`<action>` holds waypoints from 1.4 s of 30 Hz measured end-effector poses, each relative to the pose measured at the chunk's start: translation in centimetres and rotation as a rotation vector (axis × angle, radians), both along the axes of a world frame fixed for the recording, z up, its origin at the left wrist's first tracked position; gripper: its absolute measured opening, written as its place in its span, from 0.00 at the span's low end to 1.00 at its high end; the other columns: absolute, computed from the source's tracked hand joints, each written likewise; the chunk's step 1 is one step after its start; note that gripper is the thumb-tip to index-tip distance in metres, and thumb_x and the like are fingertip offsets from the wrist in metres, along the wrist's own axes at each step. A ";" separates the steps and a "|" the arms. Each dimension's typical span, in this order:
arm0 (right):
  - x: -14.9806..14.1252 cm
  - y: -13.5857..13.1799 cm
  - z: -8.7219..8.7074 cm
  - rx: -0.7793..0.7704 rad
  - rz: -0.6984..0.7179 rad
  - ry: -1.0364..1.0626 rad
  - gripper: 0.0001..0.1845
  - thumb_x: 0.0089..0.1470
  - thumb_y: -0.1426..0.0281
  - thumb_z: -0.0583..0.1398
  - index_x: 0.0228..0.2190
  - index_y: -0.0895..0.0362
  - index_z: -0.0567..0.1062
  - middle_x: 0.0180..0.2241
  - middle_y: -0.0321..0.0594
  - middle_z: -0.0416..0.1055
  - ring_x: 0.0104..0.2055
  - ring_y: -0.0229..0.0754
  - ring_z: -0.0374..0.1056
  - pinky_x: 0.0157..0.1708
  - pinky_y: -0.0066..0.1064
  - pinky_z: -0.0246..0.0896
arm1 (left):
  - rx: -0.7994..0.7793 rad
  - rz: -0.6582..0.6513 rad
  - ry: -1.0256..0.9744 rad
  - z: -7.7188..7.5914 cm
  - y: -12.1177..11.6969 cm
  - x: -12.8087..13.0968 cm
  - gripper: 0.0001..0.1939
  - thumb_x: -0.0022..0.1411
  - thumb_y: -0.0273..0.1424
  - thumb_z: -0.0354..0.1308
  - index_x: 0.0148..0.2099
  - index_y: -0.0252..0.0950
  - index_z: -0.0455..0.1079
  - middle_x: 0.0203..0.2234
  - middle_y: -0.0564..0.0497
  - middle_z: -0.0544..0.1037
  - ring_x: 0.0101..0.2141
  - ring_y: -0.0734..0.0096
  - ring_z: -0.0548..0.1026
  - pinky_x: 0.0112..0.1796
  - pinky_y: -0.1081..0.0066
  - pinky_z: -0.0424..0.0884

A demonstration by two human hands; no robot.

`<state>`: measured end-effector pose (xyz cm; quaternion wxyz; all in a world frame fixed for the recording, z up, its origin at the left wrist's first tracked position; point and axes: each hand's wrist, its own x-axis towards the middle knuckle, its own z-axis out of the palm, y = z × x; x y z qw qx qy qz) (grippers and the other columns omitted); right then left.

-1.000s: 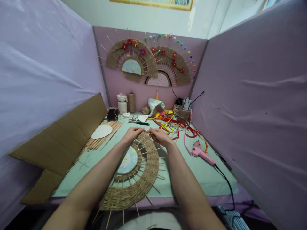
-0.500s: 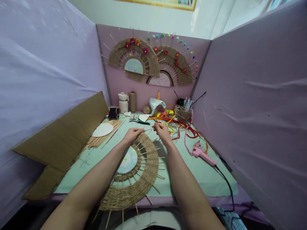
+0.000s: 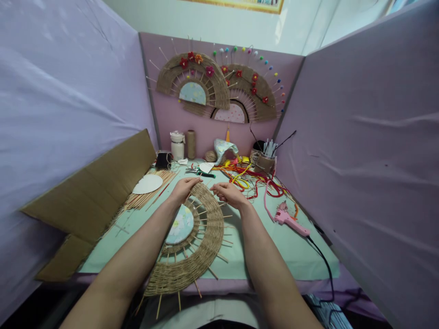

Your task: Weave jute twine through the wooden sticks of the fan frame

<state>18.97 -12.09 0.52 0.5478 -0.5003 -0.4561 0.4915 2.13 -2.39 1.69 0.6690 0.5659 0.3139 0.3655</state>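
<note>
A half-ring fan panel woven from brown twine (image 3: 213, 233) leans over the table's near edge, with thin sticks radiating from its outer rim. At its inner side sits a half-round piece of pale blue floral cloth (image 3: 181, 226). My left hand (image 3: 183, 189) is closed on the panel's top end, thumb and fingers pinching the weave. Just right of that end, my right hand (image 3: 229, 193) has its fingers curled and pinched together near the outer rim. A thin strand of twine seems to be in those fingers, though it hardly shows.
Cutting pliers (image 3: 202, 173), a white oval (image 3: 147, 183) on thin sticks, and red and yellow fuzzy stems (image 3: 254, 178) lie beyond my hands. A pink glue gun (image 3: 291, 221) with a black cord rests at right. Folded cardboard (image 3: 96, 205) stands left; two finished fans (image 3: 209, 82) hang behind.
My right hand has come down slightly and turned inward, its fingers now closer to the panel's rim. My left hand and the panel's top have shifted a little left and up.
</note>
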 end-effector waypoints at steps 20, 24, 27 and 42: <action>0.3 -0.3 0.2 -0.007 0.071 0.234 0.18 0.35 0.62 0.69 0.25 0.61 0.71 0.15 0.26 0.56 0.16 0.25 0.46 0.18 0.23 0.32 | -0.331 -0.590 -0.101 -0.2 -1.1 -2.3 0.32 0.51 0.24 0.63 0.59 0.35 0.61 0.41 0.43 0.78 0.40 0.59 0.77 0.43 0.63 0.70; 0.5 -0.4 0.4 -0.045 0.059 0.205 0.19 0.38 0.60 0.68 0.29 0.60 0.73 0.16 0.27 0.58 0.16 0.25 0.45 0.17 0.22 0.34 | -0.380 -0.558 -0.140 -0.3 -1.1 -2.1 0.34 0.51 0.20 0.61 0.61 0.36 0.58 0.40 0.43 0.78 0.38 0.60 0.77 0.40 0.62 0.71; 0.7 -0.2 0.5 -0.033 0.009 0.238 0.22 0.41 0.56 0.66 0.34 0.58 0.72 0.20 0.28 0.61 0.16 0.25 0.45 0.16 0.22 0.32 | -0.409 -0.556 -0.198 -0.2 -0.9 -2.2 0.35 0.52 0.19 0.59 0.62 0.38 0.57 0.38 0.44 0.78 0.36 0.62 0.78 0.38 0.64 0.72; 0.7 0.7 0.5 0.056 -0.065 0.421 0.26 0.44 0.47 0.61 0.30 0.58 0.75 0.18 0.30 0.58 0.15 0.26 0.41 0.14 0.23 0.30 | -0.397 -0.574 -0.336 0.7 -0.7 -3.2 0.32 0.52 0.16 0.55 0.60 0.35 0.61 0.42 0.40 0.76 0.37 0.63 0.76 0.32 0.72 0.72</action>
